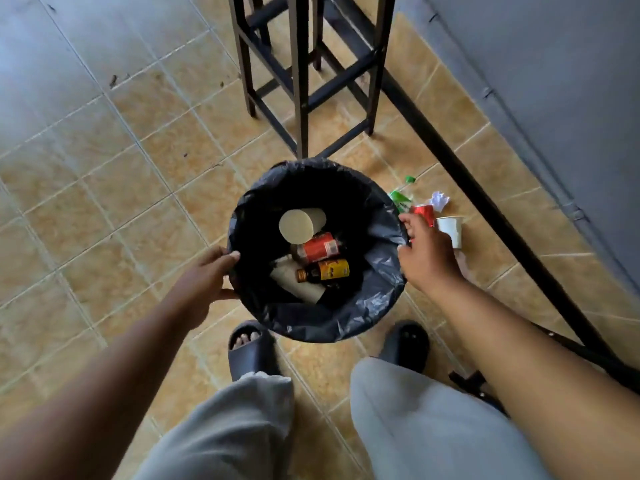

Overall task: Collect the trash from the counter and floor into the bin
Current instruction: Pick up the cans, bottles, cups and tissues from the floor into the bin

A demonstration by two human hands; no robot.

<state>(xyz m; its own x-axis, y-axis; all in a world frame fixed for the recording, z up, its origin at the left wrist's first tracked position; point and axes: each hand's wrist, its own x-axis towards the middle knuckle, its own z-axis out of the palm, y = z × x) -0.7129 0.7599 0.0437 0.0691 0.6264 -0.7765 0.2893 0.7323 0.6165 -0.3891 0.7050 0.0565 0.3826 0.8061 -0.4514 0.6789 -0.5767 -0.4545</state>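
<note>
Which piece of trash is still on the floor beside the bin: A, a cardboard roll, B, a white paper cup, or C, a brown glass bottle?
B: the white paper cup lies on the floor tiles right of the bin, beside the right hand.

1. No text, brand, number or sign can be read anywhere.
2. The red can in the bin carries pale lettering on its side, too blurred to make out.
3. The brown bottle beside it has a yellow label with a dark mark, illegible.
4. The green wrapper on the floor shows white print, too small to read.
5. The red can on the floor shows no legible lettering.
</note>
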